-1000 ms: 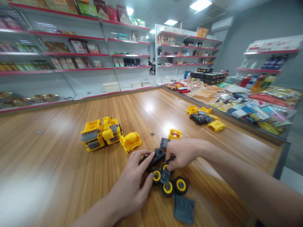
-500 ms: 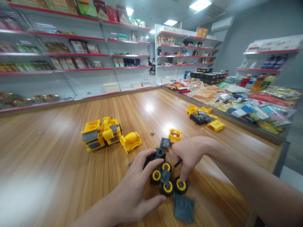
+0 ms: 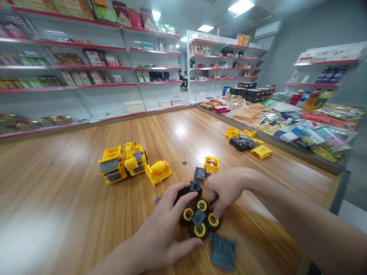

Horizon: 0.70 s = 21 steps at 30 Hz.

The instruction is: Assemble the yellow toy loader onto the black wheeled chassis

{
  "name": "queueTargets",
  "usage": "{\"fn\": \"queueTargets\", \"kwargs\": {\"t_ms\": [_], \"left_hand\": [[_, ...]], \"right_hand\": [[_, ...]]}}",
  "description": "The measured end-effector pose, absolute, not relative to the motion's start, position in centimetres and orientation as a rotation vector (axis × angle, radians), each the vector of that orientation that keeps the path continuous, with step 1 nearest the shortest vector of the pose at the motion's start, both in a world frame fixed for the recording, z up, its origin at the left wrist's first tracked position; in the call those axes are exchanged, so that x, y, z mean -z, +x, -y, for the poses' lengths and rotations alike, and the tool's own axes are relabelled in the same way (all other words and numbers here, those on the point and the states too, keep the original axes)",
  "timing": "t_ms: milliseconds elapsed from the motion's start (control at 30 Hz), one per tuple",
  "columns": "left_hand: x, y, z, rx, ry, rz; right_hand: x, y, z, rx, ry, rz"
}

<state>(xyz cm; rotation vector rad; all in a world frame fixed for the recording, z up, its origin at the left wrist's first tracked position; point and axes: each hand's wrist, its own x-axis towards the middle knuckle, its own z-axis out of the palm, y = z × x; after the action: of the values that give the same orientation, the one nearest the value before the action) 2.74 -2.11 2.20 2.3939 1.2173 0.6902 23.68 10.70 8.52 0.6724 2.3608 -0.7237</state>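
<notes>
My left hand [image 3: 164,225] curves around a group of toy truck parts, its fingers over a black toy chassis [image 3: 195,187] and its thumb low beside the wheels. Several black wheels with yellow hubs [image 3: 200,230] lie close together, a small grey square piece [image 3: 198,217] on top in their midst. My right hand [image 3: 228,191] is closed with a short black rod [image 3: 214,199] sticking out of it; how far the rod reaches inside is hidden. One fingertip of that hand touches the rightmost wheel [image 3: 213,221]. Nearest me lies a dark grey ribbed panel [image 3: 223,252].
A yellow cab frame [image 3: 211,164] and a grey piece [image 3: 200,173] lie beyond my hands. Left stand yellow toy trucks [image 3: 111,164] and a mixer drum part [image 3: 159,172]. More truck parts [image 3: 243,144] lie far right, by a counter of packaged goods [image 3: 258,112].
My right hand has moved slightly left and pushed the rightmost wheel up against the others. The wheel group has shifted a little. My left hand keeps its place.
</notes>
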Motion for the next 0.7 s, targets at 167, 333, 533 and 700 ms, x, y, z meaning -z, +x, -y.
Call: {"fn": "queueTargets", "kwargs": {"t_ms": [167,333,533,700], "left_hand": [[-2.24,2.68,2.14,-0.678,2.394,-1.215],[-2.35,2.63,2.21,-0.688,2.407,-1.187],[-2.53,2.64,2.29,-0.704,2.419,-1.16],[-2.57,2.71,2.21,-0.717,2.432,-1.176]], "right_hand": [[-8.98,23.54,-10.48,0.71,0.688,-2.338],[-9.04,23.52,-10.62,0.739,0.635,-2.322],[-8.76,23.48,-10.72,0.772,0.619,-2.342],[-8.36,23.45,-10.82,0.827,0.588,-2.336]]}}
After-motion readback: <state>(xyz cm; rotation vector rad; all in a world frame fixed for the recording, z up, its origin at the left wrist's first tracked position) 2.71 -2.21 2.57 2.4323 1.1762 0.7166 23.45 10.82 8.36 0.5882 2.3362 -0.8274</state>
